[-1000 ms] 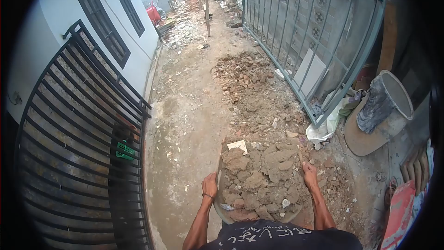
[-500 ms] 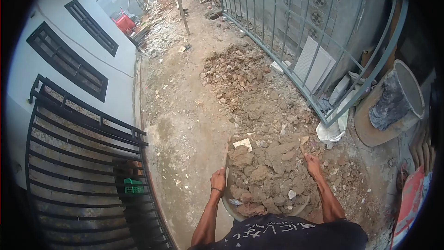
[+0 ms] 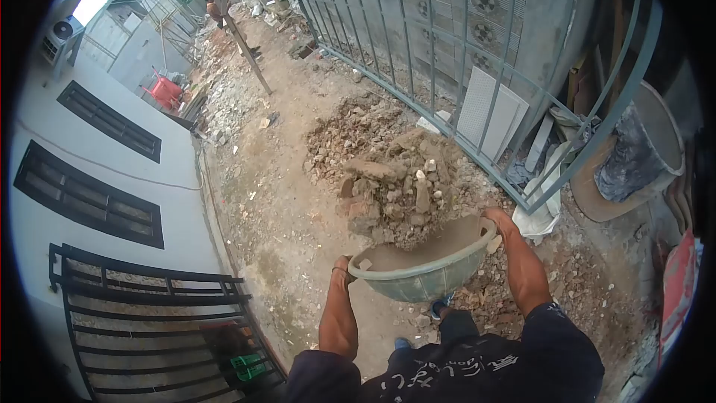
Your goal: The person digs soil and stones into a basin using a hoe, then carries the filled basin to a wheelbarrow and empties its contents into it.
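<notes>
A greenish-grey basin (image 3: 426, 280) is tipped forward, its underside turned toward me. Clods of soil and broken rubble (image 3: 399, 186) are tumbling out over its far rim. My left hand (image 3: 344, 267) grips the rim at the left, a dark band on that wrist. At the opposite side, my right hand (image 3: 498, 219) is closed on the rim by its handle. Part of the fingers on both hands is hidden behind the rim. Just beyond the falling load lies a rubble heap (image 3: 328, 145) on the dirt ground.
A green metal grille (image 3: 440, 123) leans along the right wall. Near it stand a white panel (image 3: 488, 116), a white sack (image 3: 538, 220) and a large tub (image 3: 626, 172). A black gate (image 3: 149, 313) is at the left. Farther off are a wooden post (image 3: 250, 60) and a person (image 3: 215, 11).
The full basin has swung forward and up, away from my body, and tipped over. Its soil and rubble have left it toward the heap. Both hands still hold the rim.
</notes>
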Available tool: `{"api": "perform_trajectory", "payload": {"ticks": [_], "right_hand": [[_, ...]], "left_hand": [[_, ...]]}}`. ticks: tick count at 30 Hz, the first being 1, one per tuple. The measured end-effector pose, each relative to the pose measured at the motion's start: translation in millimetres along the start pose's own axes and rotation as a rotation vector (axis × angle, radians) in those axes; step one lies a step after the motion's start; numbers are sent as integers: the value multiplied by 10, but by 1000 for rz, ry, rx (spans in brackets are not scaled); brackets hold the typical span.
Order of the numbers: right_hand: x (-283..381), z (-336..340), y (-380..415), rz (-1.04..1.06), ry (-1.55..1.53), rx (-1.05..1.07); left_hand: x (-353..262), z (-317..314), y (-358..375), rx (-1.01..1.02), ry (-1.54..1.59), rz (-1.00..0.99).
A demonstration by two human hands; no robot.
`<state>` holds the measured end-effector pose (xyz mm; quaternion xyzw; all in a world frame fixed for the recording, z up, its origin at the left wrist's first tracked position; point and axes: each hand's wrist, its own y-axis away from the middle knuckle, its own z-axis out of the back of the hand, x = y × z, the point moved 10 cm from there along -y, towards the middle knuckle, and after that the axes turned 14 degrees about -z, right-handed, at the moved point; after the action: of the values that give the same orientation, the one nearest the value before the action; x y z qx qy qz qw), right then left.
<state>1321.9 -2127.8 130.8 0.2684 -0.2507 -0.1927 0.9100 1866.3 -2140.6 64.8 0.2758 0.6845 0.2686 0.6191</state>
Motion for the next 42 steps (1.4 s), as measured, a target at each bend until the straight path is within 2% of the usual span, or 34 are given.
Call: {"api": "perform_trajectory", "payload": {"ticks": [1,2,3,4,5,6,7,9,11,12,13,14,16,17,18,19,20,21,22,23,24,26,28,29,31,32,33,35,37,39,40,42], "right_hand": [[-387,-297,113,-163,-430,76],[-784,-697,318,-342,-856,147],[-1204,-1082,536,-522,-1286,195],[-1912,-1513,572,-583,-1366,160],[-2418,-1879,609,-640,-1447,113],[-2493,-1930,1118,-783,-1502,51],[-2540,-1981,1709,-926,-1559,-12],[-2586,-2370,2437,-1032,-1802,-138],[-2763,-2781,3042,-940,-1832,-345],[-2783,-2949,3427,-979,-1833,-565],[-2760,-3168,3839,-1023,-1823,-786],[-2668,-3434,4106,-1046,-1850,-802],[-2718,-3985,4755,-978,-2029,-1092],[-2780,-4434,4927,-1009,-2056,-1131],[-2879,-4801,5122,-920,-1909,-1260],[-2815,-5138,5540,-855,-1746,-1391],[-2486,-5179,5993,-931,-1751,-1489],[-1812,-5339,6041,-996,-2262,-1528],[-1822,-5610,6297,-1008,-1736,-1529],[-1380,-5863,6431,-1192,-2345,-1571],[-1262,-6218,6574,-1231,-2379,-1544],[-846,-6563,6938,-1310,-2365,-1691],[-406,-6870,7291,-1500,-2329,-1710],[-207,-7016,7472,-1531,-2340,-1787],[253,-7352,7798,-1972,-2114,-1418],[495,-7461,7935,-2071,-2049,-1324],[695,-7594,8033,-2156,-1981,-1221],[881,-8181,8191,-2323,-1569,-994],[1281,-8272,8418,-2353,-1690,-881],[1485,-8718,8574,-2389,-1670,-688],[1562,-8922,8664,-2391,-1633,-675],[1547,-9287,8939,-2404,-1602,-672]], "left_hand": [[435,-35,148,-32,253,139],[669,127,309,-47,251,167],[722,462,408,-167,-110,115],[728,717,527,-272,-478,59],[680,909,552,-219,-855,-88],[679,1069,595,-150,-1229,-251],[1012,1311,677,-69,-1074,-101],[1361,1543,932,3,-711,166],[1626,1776,984,59,-664,272],[1645,1882,919,71,-687,270],[1632,1888,840,169,-724,242],[1601,1876,743,272,-765,213],[1182,1703,583,276,-904,86],[964,1575,509,284,-923,-19],[778,1411,470,308,-942,-123],[605,1273,487,319,-929,-175],[518,1188,449,350,-878,-220],[465,1063,362,404,-829,-259],[420,949,334,430,-872,-276],[441,859,339,476,-833,-234],[464,805,338,484,-856,-251],[674,785,320,551,-956,-160],[960,809,176,636,-1124,-123],[1118,860,71,663,-1178,-76],[1447,558,202,1200,-1664,-598],[1616,526,281,1250,-1693,-513],[1742,421,452,1271,-1707,-526],[1974,519,661,835,-1519,-56],[2237,224,1078,938,-1553,-91],[2639,-104,1525,1203,-1723,-157],[2798,-209,1665,1109,-1657,-111],[3288,-593,2071,1204,-1708,-162]]}}
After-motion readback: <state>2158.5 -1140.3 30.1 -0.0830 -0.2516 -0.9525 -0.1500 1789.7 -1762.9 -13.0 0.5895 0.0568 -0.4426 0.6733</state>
